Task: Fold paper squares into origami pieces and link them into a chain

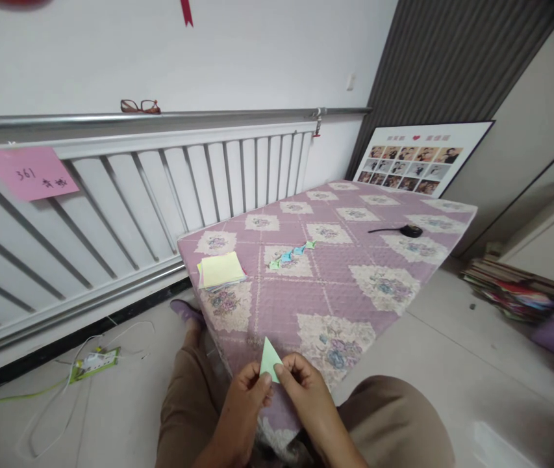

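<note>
A light green piece of folded paper [269, 359] comes to a point at its top, held over the near end of the table. My left hand [249, 391] pinches its lower left side between thumb and fingers. On the lower right side, my right hand [302, 382] grips it with the thumb on top. Farther up the cloth lie small folded paper pieces in a row, among them a blue folded piece [286, 257] and a green folded piece [275, 264]. To their left rests a stack of paper sheets [221, 270], pale yellow on top.
A purple flowered tablecloth [296, 312] covers the table, with a black object with a thin strap [410, 231] toward the right. A white radiator [228, 175] runs along the left. On the floor are a power strip [95, 364] with cables and a stack of papers [505, 289].
</note>
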Available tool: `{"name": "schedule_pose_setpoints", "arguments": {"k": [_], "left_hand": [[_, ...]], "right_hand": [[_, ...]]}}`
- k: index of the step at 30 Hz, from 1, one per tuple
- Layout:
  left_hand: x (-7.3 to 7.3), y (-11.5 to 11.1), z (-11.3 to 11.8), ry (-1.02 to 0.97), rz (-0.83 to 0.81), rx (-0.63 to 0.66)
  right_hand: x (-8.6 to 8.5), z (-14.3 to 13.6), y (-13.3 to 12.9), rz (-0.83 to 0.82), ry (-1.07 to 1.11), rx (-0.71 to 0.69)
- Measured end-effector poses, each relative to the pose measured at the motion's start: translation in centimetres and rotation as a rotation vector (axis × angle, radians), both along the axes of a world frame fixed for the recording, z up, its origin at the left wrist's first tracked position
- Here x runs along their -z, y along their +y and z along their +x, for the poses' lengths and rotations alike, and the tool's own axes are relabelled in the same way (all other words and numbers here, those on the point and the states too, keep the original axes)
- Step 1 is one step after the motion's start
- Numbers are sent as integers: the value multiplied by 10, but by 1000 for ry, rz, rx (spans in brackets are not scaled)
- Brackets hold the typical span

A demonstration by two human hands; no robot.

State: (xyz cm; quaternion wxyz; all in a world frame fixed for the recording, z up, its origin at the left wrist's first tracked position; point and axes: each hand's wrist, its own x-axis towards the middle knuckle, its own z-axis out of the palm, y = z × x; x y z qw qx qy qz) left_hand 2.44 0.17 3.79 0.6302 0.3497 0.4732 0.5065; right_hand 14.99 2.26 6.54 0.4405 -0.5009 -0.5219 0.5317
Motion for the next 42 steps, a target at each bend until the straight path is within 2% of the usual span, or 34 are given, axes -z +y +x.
{"name": "schedule_pose_setpoints", "arguments": {"k": [7,13,20,25,29,33,36,42], "left_hand": [[-7,-4,-4,-239,-65,-32],[-14,-5,-12,-453,-92,60],[-22,-9,-17,-562,-93,168],[-25,-10,-20,-550,-51,225],[-26,-10,-23,-518,-25,255],[-24,-8,-23,-465,-29,238],[-23,-8,-21,-460,-31,229],[-26,-7,-18,-465,-111,173]], "right_hand": [[-12,-3,-6,-69,126,-46],[-31,-1,-14,-131,304,-148],[-29,-3,-20,-230,573,-247],[-29,-3,-22,-294,598,-227],[-29,-5,-22,-271,518,-168],[-29,-3,-20,-139,343,-92],[-35,4,-20,-1,156,-145],[-49,18,-20,263,-206,-338]]}}
